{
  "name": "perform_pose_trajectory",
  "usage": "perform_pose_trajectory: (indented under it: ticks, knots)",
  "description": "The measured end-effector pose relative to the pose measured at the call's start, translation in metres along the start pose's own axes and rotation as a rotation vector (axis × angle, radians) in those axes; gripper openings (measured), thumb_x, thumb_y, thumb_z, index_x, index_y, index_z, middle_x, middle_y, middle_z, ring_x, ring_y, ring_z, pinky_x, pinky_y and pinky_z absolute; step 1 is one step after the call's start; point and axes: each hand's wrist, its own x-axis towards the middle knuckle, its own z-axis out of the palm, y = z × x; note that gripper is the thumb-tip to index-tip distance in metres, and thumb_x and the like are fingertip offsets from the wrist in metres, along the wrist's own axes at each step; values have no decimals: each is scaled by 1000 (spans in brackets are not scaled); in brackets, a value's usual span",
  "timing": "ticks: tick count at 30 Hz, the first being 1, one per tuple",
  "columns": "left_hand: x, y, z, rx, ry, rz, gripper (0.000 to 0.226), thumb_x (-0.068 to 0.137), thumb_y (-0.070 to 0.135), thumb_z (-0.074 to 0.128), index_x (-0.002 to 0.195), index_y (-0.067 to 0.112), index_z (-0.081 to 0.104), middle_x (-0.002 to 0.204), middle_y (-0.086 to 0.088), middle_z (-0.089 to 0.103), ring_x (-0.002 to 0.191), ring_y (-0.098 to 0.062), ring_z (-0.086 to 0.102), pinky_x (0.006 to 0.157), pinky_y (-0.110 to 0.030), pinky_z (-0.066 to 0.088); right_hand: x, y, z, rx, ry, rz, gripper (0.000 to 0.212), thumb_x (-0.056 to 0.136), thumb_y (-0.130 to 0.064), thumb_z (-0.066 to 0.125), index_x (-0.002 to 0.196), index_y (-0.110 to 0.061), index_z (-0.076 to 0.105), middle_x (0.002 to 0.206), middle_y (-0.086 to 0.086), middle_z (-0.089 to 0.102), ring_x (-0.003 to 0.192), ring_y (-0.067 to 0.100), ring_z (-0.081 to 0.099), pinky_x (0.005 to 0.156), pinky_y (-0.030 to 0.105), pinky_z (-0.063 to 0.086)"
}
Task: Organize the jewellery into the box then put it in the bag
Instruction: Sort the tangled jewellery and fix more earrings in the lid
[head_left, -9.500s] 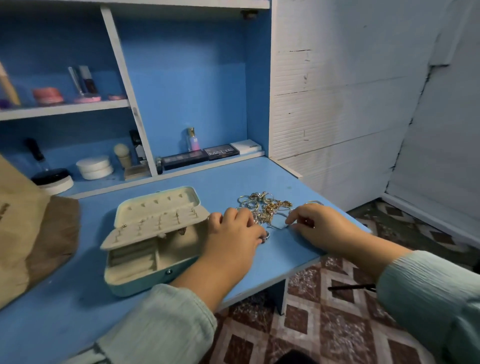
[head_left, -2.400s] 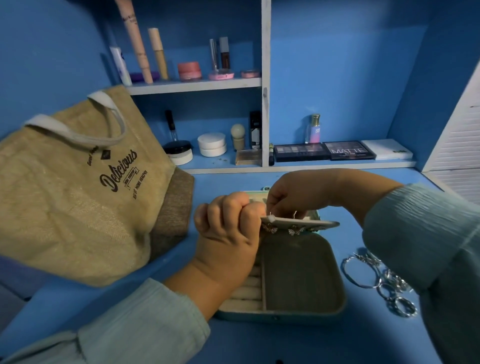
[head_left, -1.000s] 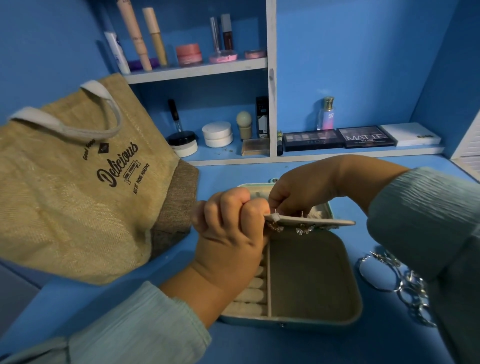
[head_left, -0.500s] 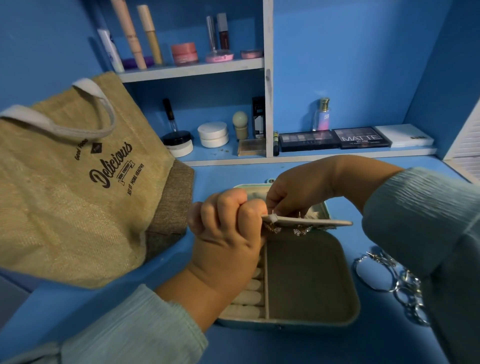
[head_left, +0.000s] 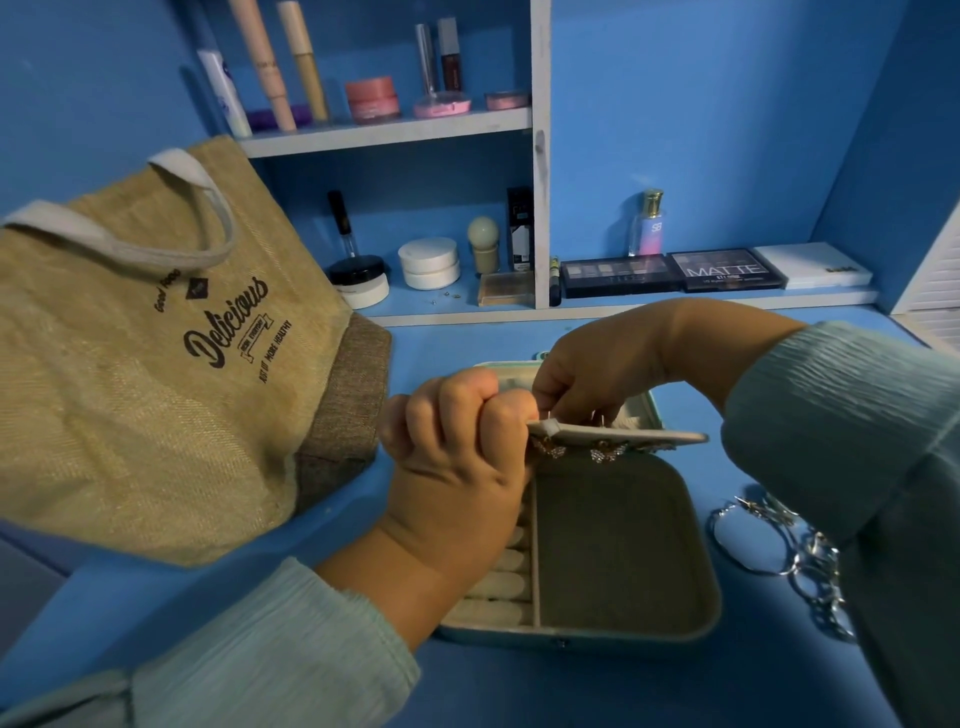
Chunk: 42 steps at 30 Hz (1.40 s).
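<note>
A pale green jewellery box (head_left: 696, 618) lies open on the blue table, with ring rolls on its left and a bare compartment on its right. My left hand (head_left: 457, 447) grips the left corner of the box's earring panel (head_left: 628, 435), held level above the tray. Butterfly earrings (head_left: 605, 453) hang under the panel. My right hand (head_left: 587, 384) reaches over from the right and pinches an earring post on top of the panel. Silver hoops and rings (head_left: 779, 540) lie to the right of the box. A jute bag (head_left: 145, 364) printed "Delicious" stands at the left.
Shelves at the back carry cosmetics: tubes (head_left: 270, 62), a pink jar (head_left: 371, 98), white compacts (head_left: 430, 262), a perfume bottle (head_left: 648, 223) and eyeshadow palettes (head_left: 724, 269). Small bits lie on the lower shelf (head_left: 447, 296). The table's left edge runs under the bag.
Since 9.5 s ago I turned to the box and both hands went from the jewellery pile to the earring panel. Over the last second they barely moved.
</note>
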Motion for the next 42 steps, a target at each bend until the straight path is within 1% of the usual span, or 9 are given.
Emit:
perform_pose_trajectory:
  ticks: [3,7,11,15,19,23,28,33,42]
  knots:
    - [0,0,1,-9,6,-7,72,46,15,88,98,15,38,100,-10,33,85,-24,35,69,-35,29,-1,2,-1,50,-4,-2,19,93,-10,52,80,-20,62,72,-7,63,59,0,61,57,12,48]
    - [0,0,1,-14,19,-10,72,46,17,89,98,16,38,100,-10,33,85,-23,35,66,-36,38,-1,5,0,75,-27,5,18,93,-10,51,83,-19,63,71,-8,64,58,-2,61,58,11,48]
    - [-1,0,2,-17,26,-7,72,47,15,89,98,15,38,100,-10,33,85,-24,35,69,-37,33,0,2,-1,51,-48,6,20,93,-9,53,78,-19,62,68,-8,63,57,-1,60,57,12,48]
    - [-1,0,2,-28,27,-7,70,48,16,89,97,15,38,100,-10,34,84,-24,36,64,-38,46,0,-1,-2,27,-49,2,19,92,-9,54,77,-18,62,70,-7,64,59,2,61,60,14,49]
    - [-1,0,3,-19,28,-14,71,47,18,90,97,16,39,100,-10,33,84,-24,35,70,-37,35,0,1,-1,42,-32,3,20,92,-9,53,78,-19,62,70,-7,64,58,1,62,58,13,49]
    - [0,0,1,-30,16,-11,74,44,18,90,97,15,38,100,-10,33,84,-23,35,64,-36,44,1,3,-1,80,-68,19,21,93,-8,51,78,-17,61,67,-7,64,58,1,62,57,13,49]
    - [0,0,2,-29,12,-15,73,44,16,89,97,15,39,99,-10,33,83,-23,34,69,-35,30,2,-3,-4,18,-70,31,21,93,-9,51,78,-18,61,71,-6,64,60,2,61,58,14,49]
    - [0,0,2,-32,22,-29,72,46,19,90,97,15,39,100,-10,34,84,-23,35,64,-36,46,-1,-7,-4,-43,-59,36,22,93,-11,51,76,-20,61,71,-8,63,59,0,60,58,13,48]
    - [-1,0,3,-63,16,-49,76,42,16,89,98,13,38,101,-11,33,85,-25,35,64,-39,48,-3,-8,-3,-84,12,28,18,93,-13,54,79,-20,63,76,-6,62,65,3,59,59,13,50]
